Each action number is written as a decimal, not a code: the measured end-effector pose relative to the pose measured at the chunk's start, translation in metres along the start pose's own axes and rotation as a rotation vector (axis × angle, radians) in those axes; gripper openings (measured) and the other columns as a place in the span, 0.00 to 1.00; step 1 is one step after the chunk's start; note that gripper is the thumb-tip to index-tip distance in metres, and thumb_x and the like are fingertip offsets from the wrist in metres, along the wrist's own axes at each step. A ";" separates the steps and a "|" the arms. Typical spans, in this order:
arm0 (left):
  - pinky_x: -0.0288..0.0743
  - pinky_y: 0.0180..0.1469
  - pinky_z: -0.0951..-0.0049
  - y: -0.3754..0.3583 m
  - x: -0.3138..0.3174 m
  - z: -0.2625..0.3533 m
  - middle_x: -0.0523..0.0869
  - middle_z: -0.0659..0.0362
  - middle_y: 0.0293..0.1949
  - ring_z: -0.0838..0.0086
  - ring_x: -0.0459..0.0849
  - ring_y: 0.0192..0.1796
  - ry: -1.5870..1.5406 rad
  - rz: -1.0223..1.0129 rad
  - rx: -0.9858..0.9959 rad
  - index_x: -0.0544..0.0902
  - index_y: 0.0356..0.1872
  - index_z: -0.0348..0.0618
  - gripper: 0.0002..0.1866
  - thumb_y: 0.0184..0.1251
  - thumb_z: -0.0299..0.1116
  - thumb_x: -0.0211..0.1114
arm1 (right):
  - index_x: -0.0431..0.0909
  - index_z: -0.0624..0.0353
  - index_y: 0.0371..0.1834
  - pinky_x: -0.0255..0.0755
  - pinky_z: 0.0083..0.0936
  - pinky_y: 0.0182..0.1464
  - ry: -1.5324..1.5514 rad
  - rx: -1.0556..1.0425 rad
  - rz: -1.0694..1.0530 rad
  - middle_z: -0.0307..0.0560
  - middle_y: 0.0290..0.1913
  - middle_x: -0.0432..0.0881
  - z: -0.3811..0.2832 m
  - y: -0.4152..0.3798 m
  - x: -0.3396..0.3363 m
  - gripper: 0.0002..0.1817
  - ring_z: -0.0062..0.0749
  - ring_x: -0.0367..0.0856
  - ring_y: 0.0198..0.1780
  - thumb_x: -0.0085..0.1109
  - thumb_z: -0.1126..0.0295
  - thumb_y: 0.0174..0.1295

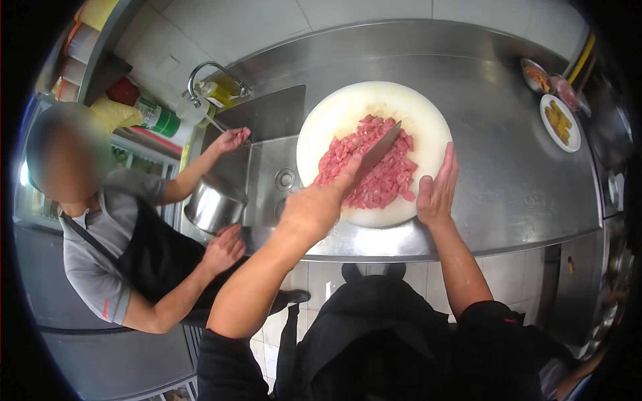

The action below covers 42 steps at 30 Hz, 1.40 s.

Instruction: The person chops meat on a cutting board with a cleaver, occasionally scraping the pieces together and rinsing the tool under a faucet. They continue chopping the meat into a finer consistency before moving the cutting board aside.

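A round white cutting board [321, 127] lies on the steel counter, with a pile of chopped raw pink meat [384, 184] on it. My left hand [314, 207] is closed around the handle of a knife [382, 148], whose blade rests over the meat, pointing up and to the right. The handle is mostly hidden by the fingers. My right hand [438, 190] is open, its fingers stretched out along the right edge of the board.
A co-worker [127, 227] stands at the left, hands near a metal pot [215, 204] by the sink [267, 160]. A faucet [194, 90] and bottles are behind it. On the counter's right are a white dish [574, 142] of yellow-green food, a metal bowl [528, 81] and a bag.
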State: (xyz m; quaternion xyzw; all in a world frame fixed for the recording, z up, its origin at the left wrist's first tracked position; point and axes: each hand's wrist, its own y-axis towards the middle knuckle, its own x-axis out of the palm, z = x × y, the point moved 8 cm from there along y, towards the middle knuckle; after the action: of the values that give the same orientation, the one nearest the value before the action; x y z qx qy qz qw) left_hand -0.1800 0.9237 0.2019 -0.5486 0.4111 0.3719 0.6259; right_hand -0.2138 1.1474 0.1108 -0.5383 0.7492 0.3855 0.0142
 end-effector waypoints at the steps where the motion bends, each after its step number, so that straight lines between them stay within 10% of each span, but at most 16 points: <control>1: 0.81 0.40 0.48 -0.004 -0.012 0.002 0.88 0.43 0.38 0.50 0.89 0.38 -0.023 0.013 0.014 0.41 0.80 0.77 0.44 0.70 0.26 0.48 | 0.43 0.73 0.78 0.45 0.50 0.76 -0.005 0.006 -0.009 0.74 0.76 0.51 0.001 -0.001 0.000 0.52 0.64 0.53 0.76 0.31 0.32 0.71; 30: 0.81 0.42 0.58 -0.004 -0.010 0.036 0.88 0.46 0.42 0.54 0.89 0.42 -0.301 0.319 0.215 0.52 0.79 0.67 0.39 0.69 0.30 0.54 | 0.39 0.69 0.80 0.36 0.48 0.80 0.155 -0.044 0.113 0.66 0.81 0.42 0.021 -0.013 -0.009 0.49 0.57 0.41 0.82 0.25 0.35 0.73; 42: 0.82 0.44 0.51 0.021 0.018 0.020 0.87 0.42 0.42 0.49 0.89 0.42 -0.165 0.032 0.121 0.43 0.80 0.76 0.44 0.67 0.24 0.49 | 0.38 0.72 0.80 0.31 0.47 0.80 0.104 -0.054 0.097 0.66 0.82 0.39 0.037 -0.009 0.006 0.53 0.56 0.38 0.82 0.30 0.31 0.71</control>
State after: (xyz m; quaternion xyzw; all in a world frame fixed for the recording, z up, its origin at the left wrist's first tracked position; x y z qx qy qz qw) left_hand -0.1904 0.9464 0.1789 -0.4706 0.3884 0.4004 0.6837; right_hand -0.2233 1.1636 0.0766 -0.5207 0.7635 0.3776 -0.0579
